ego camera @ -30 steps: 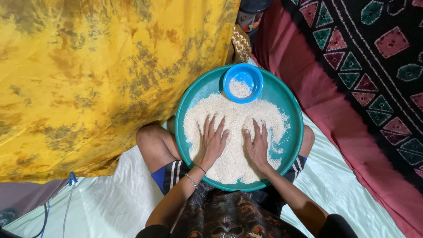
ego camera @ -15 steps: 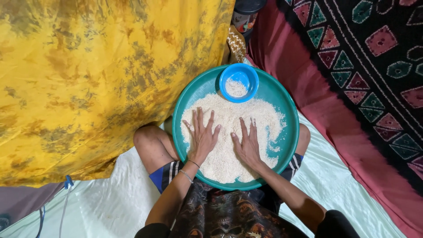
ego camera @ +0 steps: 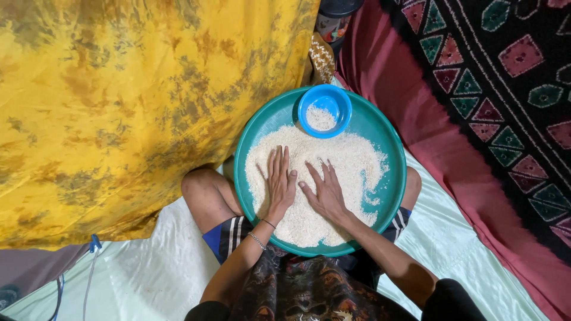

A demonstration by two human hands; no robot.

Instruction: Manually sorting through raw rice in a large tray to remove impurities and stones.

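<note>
While we look down from the head view, our left hand (ego camera: 280, 184) and right hand (ego camera: 322, 189) lie flat, fingers spread wide, on white rice (ego camera: 351, 160) in the round teal tray (ego camera: 380, 128) resting on our knees. At the tray's twelve o'clock sits a small blue bowl (ego camera: 325, 98) holding some rice. Yellow cloth (ego camera: 119, 107) hangs at nine o'clock.

A single camera sits on the person's head and looks almost straight down over the lap. It is near enough that the round teal tray (ego camera: 253, 142) on the knees fills the middle of the frame, forearms entering from the bottom edge. Yellow cloth (ego camera: 119, 107) fills the left side, patterned dark cloth (ego camera: 505, 89) the right.
</note>
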